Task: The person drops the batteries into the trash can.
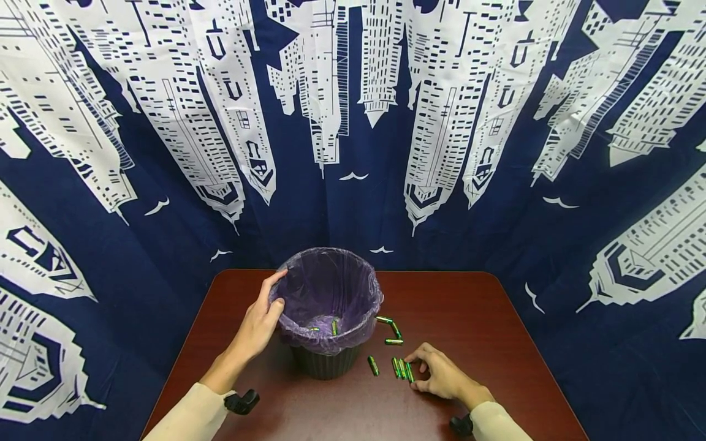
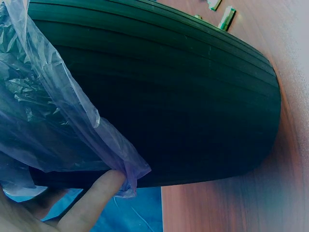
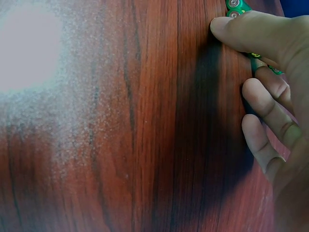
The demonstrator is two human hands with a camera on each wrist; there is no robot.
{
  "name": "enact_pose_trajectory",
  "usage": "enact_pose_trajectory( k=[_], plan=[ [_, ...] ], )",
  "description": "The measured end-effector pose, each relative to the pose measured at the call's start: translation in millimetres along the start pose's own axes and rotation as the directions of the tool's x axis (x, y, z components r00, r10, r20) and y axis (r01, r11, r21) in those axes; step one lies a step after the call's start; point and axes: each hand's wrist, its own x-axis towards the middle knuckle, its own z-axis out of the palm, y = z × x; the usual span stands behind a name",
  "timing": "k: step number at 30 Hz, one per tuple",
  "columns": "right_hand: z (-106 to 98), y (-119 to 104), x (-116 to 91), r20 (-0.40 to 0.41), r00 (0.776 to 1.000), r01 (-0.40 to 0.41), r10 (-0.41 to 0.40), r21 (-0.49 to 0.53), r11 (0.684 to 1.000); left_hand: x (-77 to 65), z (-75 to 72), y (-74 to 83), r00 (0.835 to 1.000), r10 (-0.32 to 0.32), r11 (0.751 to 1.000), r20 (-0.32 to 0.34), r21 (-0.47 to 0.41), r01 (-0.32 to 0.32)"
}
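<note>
Left hand [image 1: 265, 315] grips bin [image 1: 325, 364] at its lined rim. Right hand [image 1: 439, 371] pinches end battery [image 1: 409, 372] of a row, right of bin. Looks like pickup step; next move calls for clean lift without scattering neighbours.

Brown table [image 1: 452, 306]; bin [image 1: 325, 365], batteries [image 1: 373, 365] atop

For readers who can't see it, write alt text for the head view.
A left hand holds the edge of a lined bin while the right hand pinches a battery at the end of a row on a table. Other batteries lie nearby and in the bin; a skyline-print curtain hangs behind.
</note>
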Motion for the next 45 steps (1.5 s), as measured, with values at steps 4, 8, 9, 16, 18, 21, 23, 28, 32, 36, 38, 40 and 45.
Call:
enact_pose_trajectory(
  k=[4,8,9,16,18,21,23,28,32,36,38,40,45],
  plan=[
    [-1.0,-2.7,-0.8,0.027,0.999,-0.03,0.031,-0.011,0.999,-0.2,0.8,-1.1,1.0,0.005,1.0,0.001,-0.001,-0.005],
    [-1.9,-3.0,-1.0,0.018,1.0,-0.015,0.015,-0.022,1.0,1.0,0.7,-1.7,1.0,0.008,1.0,0.001,0.003,-0.008],
    [-1.9,-2.2,-0.6,0.011,1.0,-0.006,0.006,-0.03,1.0,1.6,0.6,-1.6,1.0,0.008,1.0,0.001,0.003,-0.008],
    [-7.5,-1.3,1.3,-0.008,1.0,0.006,-0.006,-0.041,0.999,6.4,-0.7,2.9,1.0,0.01,1.0,-0.002,0.019,-0.01],
    [-8.7,-0.6,1.2,-0.014,1.0,0.007,-0.008,-0.047,0.999,7.5,-0.8,3.1,1.0,0.011,1.0,0.001,0.014,-0.011],
    [-9.9,0.9,0.4,-0.022,1.0,0.018,-0.019,-0.055,0.998,8.2,-0.4,2.3,1.0,0.01,1.0,0.006,0.003,-0.01],
    [-10.5,1.5,-0.3,-0.032,0.999,0.025,-0.026,-0.052,0.998,8.1,0.2,1.8,1.0,0.008,1.0,0.008,0.001,-0.008],
    [-12.2,2.0,-1.7,-0.051,0.998,0.042,-0.044,-0.033,0.999,6.8,1.1,2.3,1.0,0.006,1.0,0.007,0.005,-0.006],
    [-15.9,0.7,-2.2,-0.054,0.998,0.041,-0.043,-0.03,0.999,5.4,1.2,2.0,1.0,0.0,1.0,0.008,0.004,0.0],
    [-21.8,-2.6,-1.3,-0.072,0.997,0.036,-0.039,-0.043,0.998,3.5,1.0,1.4,1.0,0.002,1.0,0.004,0.01,-0.002],
    [-24.7,-4.7,0.0,-0.085,0.995,0.053,-0.057,-0.052,0.997,2.3,0.7,0.9,1.0,0.004,1.0,0.002,0.012,-0.004],
    [-27.6,-7.1,1.7,-0.101,0.992,0.073,-0.079,-0.06,0.996,1.3,0.4,0.3,1.0,0.004,1.0,0.001,0.01,-0.004],
    [-36.1,-12.6,6.0,-0.129,0.987,0.088,-0.098,-0.08,0.993,-0.4,0.0,-0.5,1.0,-0.006,1.0,0.009,0.001,0.006]
  ],
)
